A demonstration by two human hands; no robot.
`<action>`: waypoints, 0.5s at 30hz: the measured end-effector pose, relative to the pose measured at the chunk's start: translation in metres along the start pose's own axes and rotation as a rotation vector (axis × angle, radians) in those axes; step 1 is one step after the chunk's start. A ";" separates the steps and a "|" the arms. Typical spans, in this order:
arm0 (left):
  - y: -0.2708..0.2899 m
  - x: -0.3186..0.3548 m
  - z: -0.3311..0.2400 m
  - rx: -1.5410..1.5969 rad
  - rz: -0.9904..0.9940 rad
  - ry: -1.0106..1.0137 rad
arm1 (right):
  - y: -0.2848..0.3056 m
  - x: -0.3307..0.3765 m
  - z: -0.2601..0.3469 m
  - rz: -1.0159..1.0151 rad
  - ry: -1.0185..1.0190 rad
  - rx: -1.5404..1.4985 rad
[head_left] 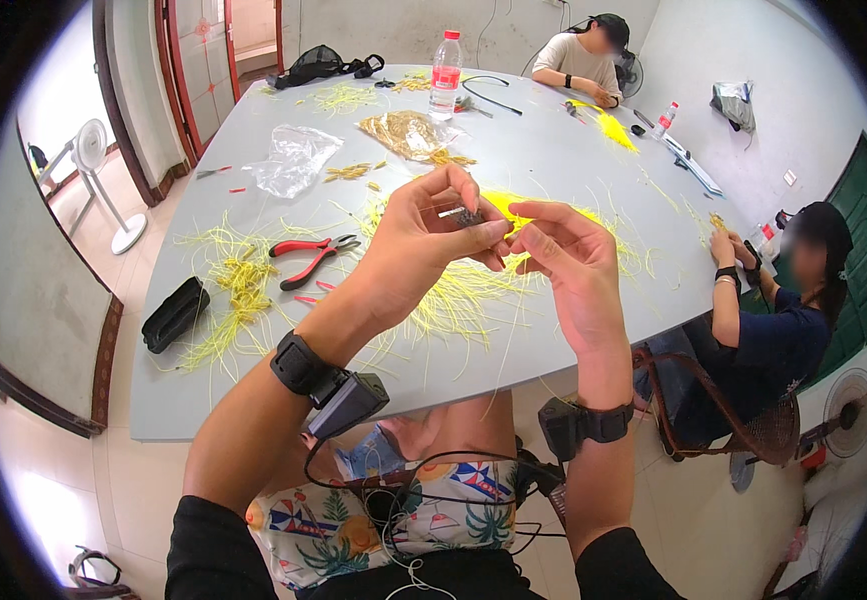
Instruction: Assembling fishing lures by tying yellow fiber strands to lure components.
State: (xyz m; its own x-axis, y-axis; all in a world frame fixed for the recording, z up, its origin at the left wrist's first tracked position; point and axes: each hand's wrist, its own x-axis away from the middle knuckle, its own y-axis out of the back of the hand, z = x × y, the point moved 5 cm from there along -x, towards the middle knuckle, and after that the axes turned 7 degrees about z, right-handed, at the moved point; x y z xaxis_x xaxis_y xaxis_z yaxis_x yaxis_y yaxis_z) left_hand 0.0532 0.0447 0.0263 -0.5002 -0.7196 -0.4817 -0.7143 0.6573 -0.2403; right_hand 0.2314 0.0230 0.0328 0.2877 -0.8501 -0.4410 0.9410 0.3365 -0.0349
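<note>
Above the grey table (173,400), my two hands meet in front of me. The fingers of my left hand (423,235) are closed round a small dark grey object (467,217), whose kind I cannot make out. My right hand (575,265) has its thumb and fingertips drawn together close to the left fingertips. Whatever it pinches is too small to tell. Beneath and behind the hands spreads a pile of thin yellow cords (463,300), with a brighter yellow bundle (501,203) beyond the fingers. Red-handled pliers (303,262) lie left of my left wrist, jaws apart.
A black open case (175,314) and a tangle of yellow cords (238,285) lie at the left. Farther back are a clear plastic bag (293,160), a bag of tan pieces (403,135) and a bottle (445,75). Two people (583,65) work at the table's far and right sides.
</note>
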 end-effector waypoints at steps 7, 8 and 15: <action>-0.002 0.000 -0.003 -0.067 -0.012 -0.030 | 0.001 0.000 -0.001 -0.014 -0.003 0.020; -0.002 0.000 -0.004 -0.095 -0.016 -0.031 | 0.002 0.001 -0.002 -0.017 0.002 0.025; -0.005 0.000 -0.007 -0.119 -0.007 -0.027 | 0.006 0.001 -0.008 -0.001 -0.005 -0.055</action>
State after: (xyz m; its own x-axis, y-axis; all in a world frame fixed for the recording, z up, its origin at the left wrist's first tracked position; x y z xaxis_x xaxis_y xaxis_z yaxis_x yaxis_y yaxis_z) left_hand 0.0538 0.0399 0.0331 -0.4829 -0.7168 -0.5030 -0.7713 0.6201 -0.1431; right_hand 0.2363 0.0273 0.0253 0.2880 -0.8522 -0.4368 0.9302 0.3574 -0.0841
